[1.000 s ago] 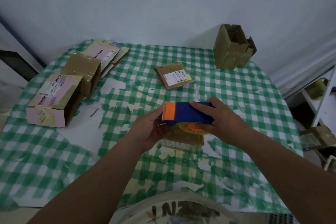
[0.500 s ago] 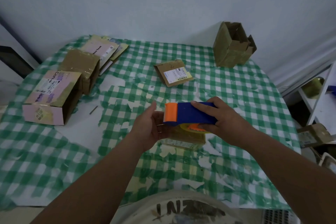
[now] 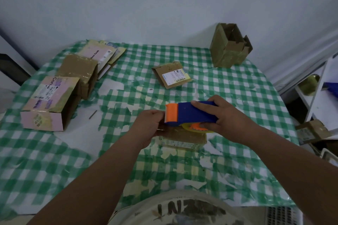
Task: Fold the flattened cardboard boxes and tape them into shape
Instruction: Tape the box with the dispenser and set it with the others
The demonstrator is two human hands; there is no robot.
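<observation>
My right hand (image 3: 230, 117) grips tape dispenser (image 3: 190, 113) over small box (image 3: 182, 138) at tabletop (image 3: 54, 160) centre. My left hand (image 3: 148, 128) pinches at cutter end, steadying box. Taped boxes (image 3: 54, 100) at 10 o'clock; flat box (image 3: 172, 75) at 12 o'clock unfolded.

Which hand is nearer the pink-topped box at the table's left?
Left. The left hand is to the right of the pink-topped box; the right hand, gripping the tape dispenser, is farther right.

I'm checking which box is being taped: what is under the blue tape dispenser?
A small brown cardboard box lies under the blue tape dispenser, held by the right hand. The left hand covers the box's left end.
</observation>
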